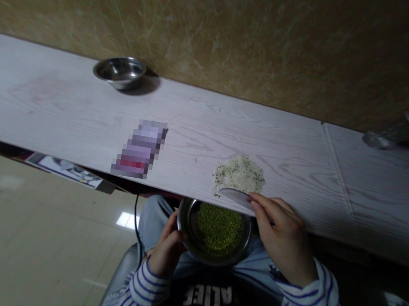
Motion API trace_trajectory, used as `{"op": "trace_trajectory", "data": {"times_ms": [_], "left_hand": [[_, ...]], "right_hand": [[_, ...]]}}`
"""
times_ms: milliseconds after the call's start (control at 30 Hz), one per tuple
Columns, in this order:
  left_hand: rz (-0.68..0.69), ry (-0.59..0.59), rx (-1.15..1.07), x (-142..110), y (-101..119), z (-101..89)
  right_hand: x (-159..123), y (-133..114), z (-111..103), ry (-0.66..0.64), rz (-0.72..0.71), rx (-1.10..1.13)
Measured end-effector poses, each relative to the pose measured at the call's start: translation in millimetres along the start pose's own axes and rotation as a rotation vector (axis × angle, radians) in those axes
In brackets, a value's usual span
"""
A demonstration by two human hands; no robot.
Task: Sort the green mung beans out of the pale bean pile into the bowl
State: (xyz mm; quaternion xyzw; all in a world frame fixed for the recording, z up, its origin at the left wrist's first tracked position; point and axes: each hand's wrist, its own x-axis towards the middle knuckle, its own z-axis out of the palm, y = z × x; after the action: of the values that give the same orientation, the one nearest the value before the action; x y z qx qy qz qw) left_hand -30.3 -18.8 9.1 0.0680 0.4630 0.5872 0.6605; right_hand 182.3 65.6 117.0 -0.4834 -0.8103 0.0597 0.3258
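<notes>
At the lower centre of the frame, the left hand [166, 251] has its grip closed on the rim of a steel bowl [182, 227], which contains green beans [218, 227] and is below the edge of the bench [201, 121]. The right hand [285, 233], right of centre, pinches a thin flat scraper [237, 196] between thumb and fingers, beside a pile of white grains [240, 174] with green bits. In the upper left, an empty bowl [121, 71] stands on the bench.
</notes>
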Motion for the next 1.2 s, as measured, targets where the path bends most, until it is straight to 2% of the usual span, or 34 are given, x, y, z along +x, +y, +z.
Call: {"op": "trace_trajectory", "data": {"times_ms": [267,633,967,1200], "left_hand": [[0.0,0.017,-0.002,-1.0,1.5,1.4],[0.012,-0.005,-0.003,-1.4,2.7,4.7],[-0.002,-0.005,-0.003,-2.3,3.3,5.2],[0.005,-0.044,-0.013,-0.5,3.6,4.9]], "right_hand": [[-2.4,-0.5,5.3,-0.012,-0.016,0.018],[-7.7,-4.2,-0.2,-0.006,-0.031,0.038],[-3.2,-12.1,9.9,0.005,-0.039,0.05],[-6.4,-4.2,1.6,0.033,-0.012,0.014]]}}
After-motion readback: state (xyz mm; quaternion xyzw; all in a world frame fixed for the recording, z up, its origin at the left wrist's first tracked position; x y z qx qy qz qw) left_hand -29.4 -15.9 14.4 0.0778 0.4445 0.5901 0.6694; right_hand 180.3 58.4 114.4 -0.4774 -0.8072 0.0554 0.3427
